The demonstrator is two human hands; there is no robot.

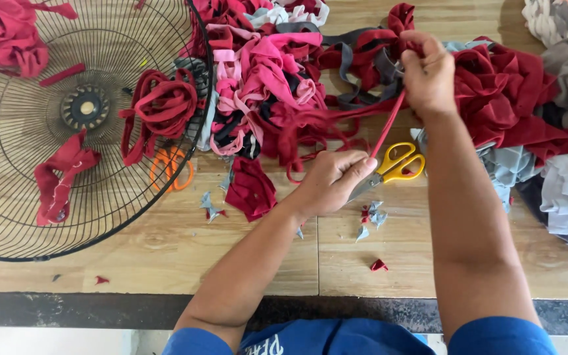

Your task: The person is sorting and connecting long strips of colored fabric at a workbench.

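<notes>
Both hands stretch a thin red fabric strip (389, 123) taut just above the yellow-handled scissors (392, 167) — right hand (428, 75) fingers clamped on its top, left hand (330, 181) fingers pinching its lower end; steady, even tension seems best.

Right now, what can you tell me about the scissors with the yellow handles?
The yellow-handled scissors lie flat on the wooden table, between the person's two forearms. They have two yellow loops that look like plastic and grey metal blades pointing down-left, whose tips are hidden under the left hand. Whether that hand touches them cannot be told. A taut red fabric strip, stretched between the left hand and the right hand, crosses just above the handles. Small cloth scraps lie beside the blades.
</notes>
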